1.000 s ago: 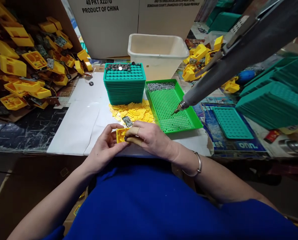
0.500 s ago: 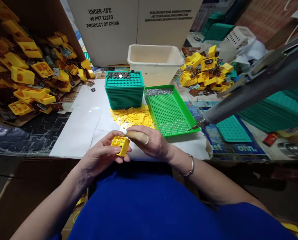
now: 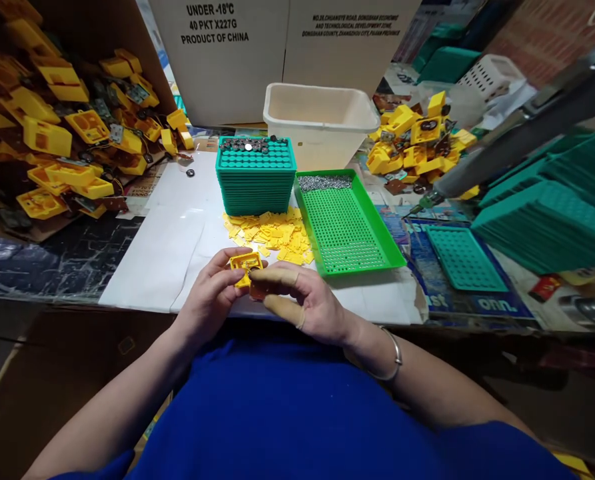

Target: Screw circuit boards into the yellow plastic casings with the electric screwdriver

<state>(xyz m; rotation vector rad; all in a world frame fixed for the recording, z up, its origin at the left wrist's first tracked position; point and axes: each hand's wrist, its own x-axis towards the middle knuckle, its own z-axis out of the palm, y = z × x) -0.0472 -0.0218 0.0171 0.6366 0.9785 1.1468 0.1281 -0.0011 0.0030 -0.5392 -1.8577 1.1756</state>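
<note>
My left hand (image 3: 210, 290) grips a small yellow plastic housing (image 3: 240, 261), its open side up and parts showing inside. My right hand (image 3: 317, 303), with tan finger covers on thumb and forefinger, is at the housing's right side. Between those two fingertips is a flat brown piece (image 3: 258, 289) that looks like a circuit board; the fingers partly hide it. A dark round part (image 3: 254, 270) shows at the housing's edge. Just beyond the hands lies a heap of flat yellow pieces (image 3: 277, 237).
Behind the heap stands a stack of teal trays (image 3: 256, 190) topped with small dark round parts. Right of it lies a green perforated tray (image 3: 347, 223) with metal screws. A powered screwdriver (image 3: 457, 180) hangs at right. Yellow housings fill a carton (image 3: 47, 137) at left and form a pile (image 3: 407, 137).
The housing has turned, its open side now facing up more. My right hand's thumb and forefinger have spread, and the brown piece now shows between them. The screwdriver tip appears farther right and higher.
</note>
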